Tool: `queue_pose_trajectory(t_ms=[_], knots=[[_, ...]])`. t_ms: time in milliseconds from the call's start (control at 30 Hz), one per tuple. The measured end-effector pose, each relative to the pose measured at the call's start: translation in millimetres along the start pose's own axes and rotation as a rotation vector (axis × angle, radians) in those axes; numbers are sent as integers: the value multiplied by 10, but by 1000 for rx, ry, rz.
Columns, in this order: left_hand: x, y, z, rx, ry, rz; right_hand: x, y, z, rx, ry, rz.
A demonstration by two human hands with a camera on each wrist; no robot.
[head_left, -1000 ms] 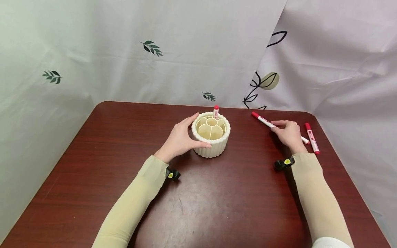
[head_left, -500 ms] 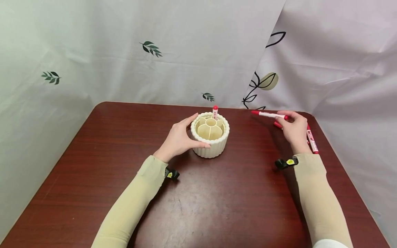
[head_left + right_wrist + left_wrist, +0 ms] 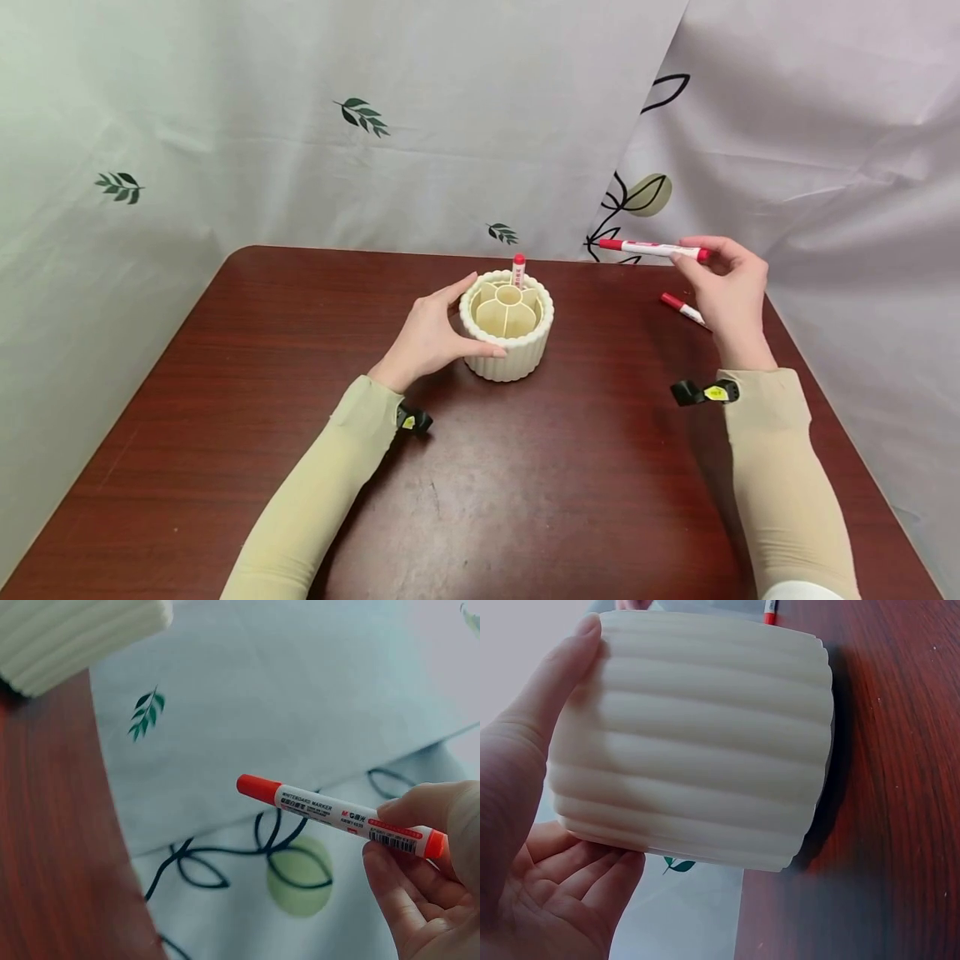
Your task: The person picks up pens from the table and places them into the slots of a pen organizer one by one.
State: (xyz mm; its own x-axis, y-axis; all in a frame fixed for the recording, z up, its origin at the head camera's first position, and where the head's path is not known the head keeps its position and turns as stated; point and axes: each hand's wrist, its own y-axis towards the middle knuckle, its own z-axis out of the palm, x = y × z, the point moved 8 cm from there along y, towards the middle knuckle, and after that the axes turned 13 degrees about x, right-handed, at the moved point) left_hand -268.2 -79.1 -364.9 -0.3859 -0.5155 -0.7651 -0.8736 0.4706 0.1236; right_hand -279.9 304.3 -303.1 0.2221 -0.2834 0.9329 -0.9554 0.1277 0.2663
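Observation:
A cream, ribbed pen holder (image 3: 517, 363) with petal-shaped compartments stands upright on the table. My left hand (image 3: 426, 335) grips its left side, thumb across the front and fingers round the back; the left wrist view shows thumb and fingers on the ribbed wall (image 3: 697, 742). One red-capped marker (image 3: 519, 270) stands in a rear compartment. My right hand (image 3: 733, 292) pinches a white whiteboard marker (image 3: 337, 814) with red ends near one end. It is held level above the table, its red cap (image 3: 259, 788) pointing left toward the holder.
Another red-capped marker (image 3: 681, 307) lies on the table, partly hidden behind my right hand. The dark red wooden table (image 3: 480, 500) ends at a pale cloth backdrop (image 3: 420, 183) with leaf prints, close behind the holder.
My right hand has lifted the marker off the table and raised it, turning it nearly level. The marker at the far right is now hidden behind that hand. My left hand stays on the pen holder.

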Motion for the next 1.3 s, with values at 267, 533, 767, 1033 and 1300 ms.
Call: queue_pose_trajectory(t_ms=[267, 533, 767, 1033, 1300], knots=[[-3, 2, 0, 9, -15, 7, 278, -58, 126, 43, 137, -115], [14, 5, 2, 10, -16, -2, 460, -113, 281, 115, 227, -185], [11, 4, 1, 13, -18, -1, 574, -163, 393, 165, 273, -197], [9, 10, -5, 9, -11, 11, 682, -198, 538, 202, 345, -254], [4, 1, -3, 10, -13, 9, 762, -250, 659, 251, 359, -283]])
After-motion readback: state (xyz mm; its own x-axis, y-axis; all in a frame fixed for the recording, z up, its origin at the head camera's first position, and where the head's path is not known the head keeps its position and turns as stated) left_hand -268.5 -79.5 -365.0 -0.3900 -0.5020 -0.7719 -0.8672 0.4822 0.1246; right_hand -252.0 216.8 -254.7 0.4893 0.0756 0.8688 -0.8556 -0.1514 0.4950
